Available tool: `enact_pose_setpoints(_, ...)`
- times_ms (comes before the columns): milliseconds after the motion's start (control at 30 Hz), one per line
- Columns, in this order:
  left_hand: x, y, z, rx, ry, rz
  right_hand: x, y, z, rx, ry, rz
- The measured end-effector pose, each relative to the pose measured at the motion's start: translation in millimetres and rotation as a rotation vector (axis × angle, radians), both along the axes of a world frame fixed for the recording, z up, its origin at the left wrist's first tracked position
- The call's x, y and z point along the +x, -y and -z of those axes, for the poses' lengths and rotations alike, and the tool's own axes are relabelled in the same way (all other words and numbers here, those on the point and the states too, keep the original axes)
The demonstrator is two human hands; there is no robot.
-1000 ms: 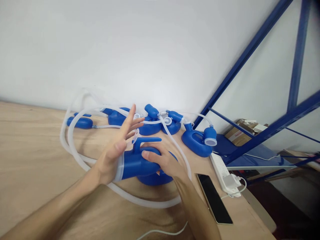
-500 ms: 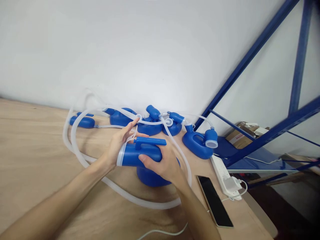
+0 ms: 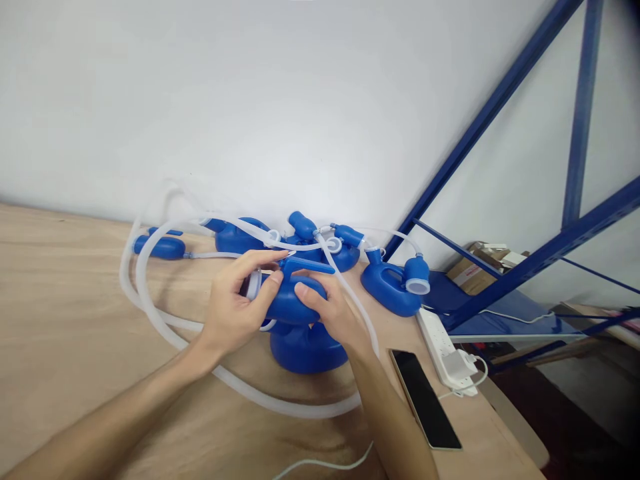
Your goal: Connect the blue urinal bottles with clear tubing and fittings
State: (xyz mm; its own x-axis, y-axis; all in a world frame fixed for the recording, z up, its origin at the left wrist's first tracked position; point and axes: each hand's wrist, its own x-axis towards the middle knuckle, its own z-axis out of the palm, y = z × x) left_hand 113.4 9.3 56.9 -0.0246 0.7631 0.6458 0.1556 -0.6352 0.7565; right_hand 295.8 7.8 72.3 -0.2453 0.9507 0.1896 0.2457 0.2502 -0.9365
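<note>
My right hand [image 3: 334, 308] is closed around a blue funnel piece [image 3: 295, 300] with a flat blue handle [image 3: 310, 266] along its top. My left hand [image 3: 240, 300] grips the same piece from the left, thumb on its side and index finger by the handle's end. The clear-rimmed mouth [image 3: 253, 285] of the piece shows between my left fingers. Directly below sits a blue bottle [image 3: 307, 350] on the wooden table [image 3: 100, 373]. A thick translucent hose [image 3: 280, 407] loops around the bottle and behind my hands.
Several blue bottles stand along the wall, one [image 3: 390, 293] at the right with its funnel. Another blue funnel [image 3: 167, 247] lies at the left. A phone [image 3: 425, 400], a white power strip [image 3: 440, 347] and a blue metal shelf [image 3: 520, 313] are on the right.
My left hand has moved from spread beside the funnel's mouth to gripping the funnel. The funnel has turned, its mouth pointing more away. The view has shifted slightly.
</note>
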Motion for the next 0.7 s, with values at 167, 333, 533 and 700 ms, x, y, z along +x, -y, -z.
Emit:
enact_pose_setpoints(167,0,-3,2.4,0.057,0.03,-0.055,-1,0,1.2,-0.035,-0.004,0.012)
enact_pose_setpoints(333,-5,-6,0.5,0.098,0.011,-0.087,1,-7,11.1,0.088,-0.066,-0.009)
enact_pose_setpoints(533,-5,-2,-1.3,0.222,-0.091,-0.057,3,1,6.9,0.446,0.072,0.061)
enact_pose_setpoints(700,0,3,1.0,0.436,-0.212,-0.068,1,13,-1.6,0.396,0.128,0.057)
